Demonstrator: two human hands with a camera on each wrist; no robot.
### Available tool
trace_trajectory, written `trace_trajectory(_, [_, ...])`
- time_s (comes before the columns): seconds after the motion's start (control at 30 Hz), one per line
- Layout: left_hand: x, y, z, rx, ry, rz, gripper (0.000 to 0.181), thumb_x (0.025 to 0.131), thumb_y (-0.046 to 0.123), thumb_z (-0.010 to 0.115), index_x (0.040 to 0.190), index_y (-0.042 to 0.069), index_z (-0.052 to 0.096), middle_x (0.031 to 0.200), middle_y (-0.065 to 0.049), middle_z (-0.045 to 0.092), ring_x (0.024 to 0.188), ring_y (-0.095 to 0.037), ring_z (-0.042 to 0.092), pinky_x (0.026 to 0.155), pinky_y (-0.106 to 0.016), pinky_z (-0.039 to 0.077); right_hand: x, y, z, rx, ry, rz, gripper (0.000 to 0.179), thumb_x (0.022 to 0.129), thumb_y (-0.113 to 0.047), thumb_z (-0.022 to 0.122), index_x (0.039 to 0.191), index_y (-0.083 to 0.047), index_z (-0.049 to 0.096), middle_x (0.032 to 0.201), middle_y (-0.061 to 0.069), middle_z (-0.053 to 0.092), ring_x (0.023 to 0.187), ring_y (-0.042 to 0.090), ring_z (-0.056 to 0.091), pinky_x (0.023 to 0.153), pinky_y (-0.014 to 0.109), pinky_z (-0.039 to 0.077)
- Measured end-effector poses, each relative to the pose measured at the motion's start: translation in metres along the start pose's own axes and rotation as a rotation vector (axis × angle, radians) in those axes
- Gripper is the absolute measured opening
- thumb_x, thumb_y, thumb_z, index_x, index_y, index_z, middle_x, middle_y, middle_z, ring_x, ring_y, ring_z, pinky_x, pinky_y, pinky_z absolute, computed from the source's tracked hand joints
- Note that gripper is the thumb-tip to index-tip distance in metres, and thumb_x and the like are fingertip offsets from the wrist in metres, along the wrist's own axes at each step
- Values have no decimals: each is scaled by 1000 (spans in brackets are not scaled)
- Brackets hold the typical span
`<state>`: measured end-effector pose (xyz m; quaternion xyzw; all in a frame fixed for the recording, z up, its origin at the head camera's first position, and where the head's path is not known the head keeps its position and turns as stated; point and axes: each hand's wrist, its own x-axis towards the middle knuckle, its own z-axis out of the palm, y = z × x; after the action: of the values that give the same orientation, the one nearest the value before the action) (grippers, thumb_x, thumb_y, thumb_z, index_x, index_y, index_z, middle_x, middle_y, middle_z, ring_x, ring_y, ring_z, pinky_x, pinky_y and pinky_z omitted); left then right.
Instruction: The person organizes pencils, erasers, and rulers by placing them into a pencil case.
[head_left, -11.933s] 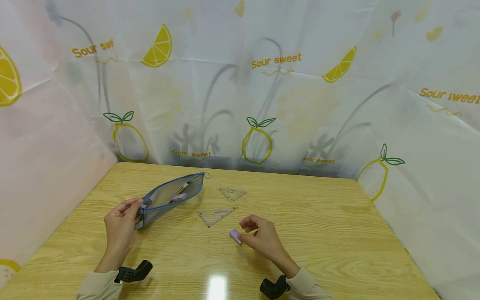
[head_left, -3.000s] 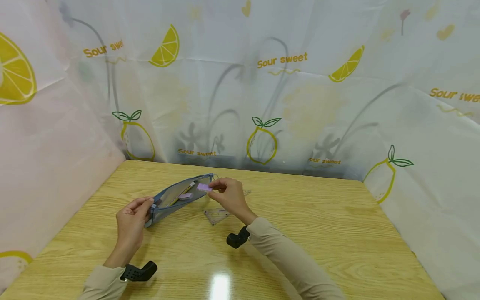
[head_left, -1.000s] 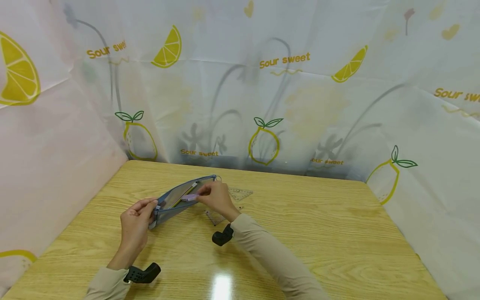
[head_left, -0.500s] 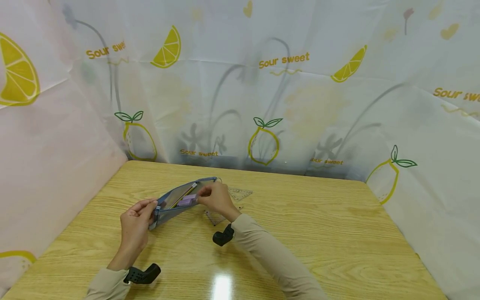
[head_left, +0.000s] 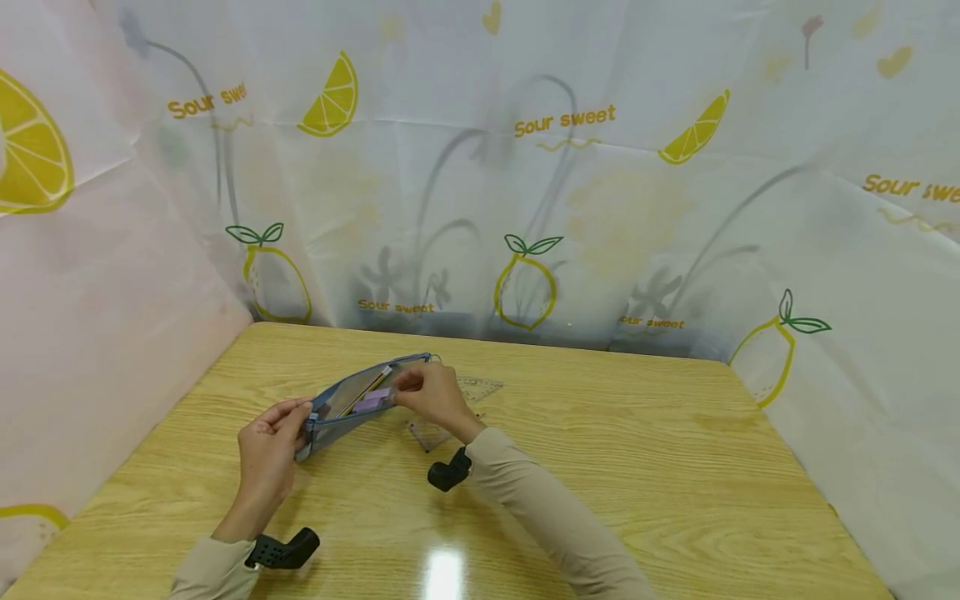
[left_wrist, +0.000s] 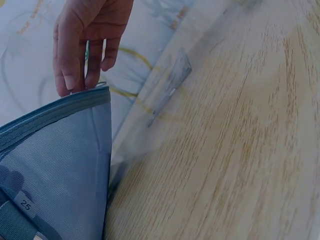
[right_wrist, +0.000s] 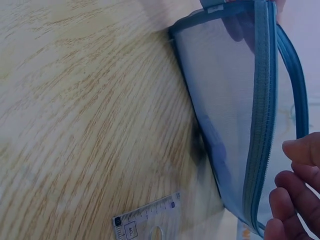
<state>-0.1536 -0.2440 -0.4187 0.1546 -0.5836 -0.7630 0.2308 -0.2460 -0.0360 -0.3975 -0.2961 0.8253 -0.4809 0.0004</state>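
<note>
My left hand pinches the near end of the blue mesh pouch, thumb against fingers, holding its zipped mouth apart above the table. If that pinch slackened, I think the soft mouth could sag closed round my other fingers.

Inside the pouch, what look like two lilac erasers lie together beside a striped pencil. A jolt that tipped the pouch might slide them into one end, or out over the low front edge.

My right hand is at the far half of the mouth, its fingers loosely bent and seemingly holding nothing — whether a fingertip touches an eraser, I can't tell. Lifting it carelessly could snag the rim or the zip ring and pull the pouch askew.

The nearer set square lies flat, partly behind that wrist, where a dragging sleeve could knock it. Beyond lies the farther set square, then the lemon-print backdrop.
</note>
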Motion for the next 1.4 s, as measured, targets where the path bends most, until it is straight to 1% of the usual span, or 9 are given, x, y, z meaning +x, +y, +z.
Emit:
trace_trajectory(0.2, [2,0,0,-7,12,8,10,92,3,67,84,4,74,69,2,70,58,-4,62,50,-18,50,-1,0,-4,8,-14,3,14,86,-6,74,100,-5,74,90,3,70,76,10,64,67,21,51])
trace_trajectory(0.37, [3,0,1,-19,20,14,12,91,2,66,83,5,74,69,1,70,58,-4,63,50,-18,50,-1,1,-9,-5,-6,-20,14,86,-7,74,100,-7,74,91,2,71,77,11,64,68,21,51])
trace_trajectory(0.5, [4,-1,1,-23,24,10,13,91,2,66,82,6,74,70,1,70,59,-4,64,50,-18,50,-1,0,-14,-9,-18,-33,16,86,-9,74,102,-6,73,95,5,71,79,11,64,69,21,51])
trace_trajectory(0.7, [5,0,1,-33,29,-6,11,92,4,66,84,5,74,71,1,70,58,-4,61,49,-18,49,-3,-5,-24,-30,-28,-93,18,87,-9,72,104,-5,72,101,12,70,82,14,65,70,23,51])
trace_trajectory(0.97, [6,0,3,-53,34,0,12,92,2,65,83,4,73,68,1,68,55,-4,55,47,-17,46,-5,-6,-34,-104,-26,-142,20,88,-8,71,108,-6,71,103,11,70,85,15,65,73,23,51])
trace_trajectory(1.07, [6,0,3,-57,33,-2,12,92,1,65,83,4,73,68,1,68,55,-4,56,46,-17,46,-7,-5,-37,-126,-38,-181,21,88,-7,71,109,-4,70,103,13,69,87,22,65,76,27,52])
trace_trajectory(1.2, [6,0,3,-46,29,-1,12,92,3,65,84,3,73,67,1,68,54,-4,55,46,-17,45,-9,-4,-40,-172,-48,-224,22,88,-7,71,109,-3,68,103,13,69,90,27,65,79,27,51])
trace_trajectory(1.27, [6,1,3,-47,29,-2,12,92,3,65,84,4,73,68,1,68,54,-4,54,46,-17,45,-10,-4,-41,-204,-45,-232,22,87,-8,72,109,-4,68,103,11,69,90,25,65,79,23,50])
trace_trajectory(1.4, [5,1,2,-64,11,-3,12,92,3,66,83,6,73,69,2,69,57,-3,59,48,-17,48,-14,-7,-45,-253,-31,-248,22,87,-10,74,108,-6,68,103,10,69,90,20,63,79,24,49])
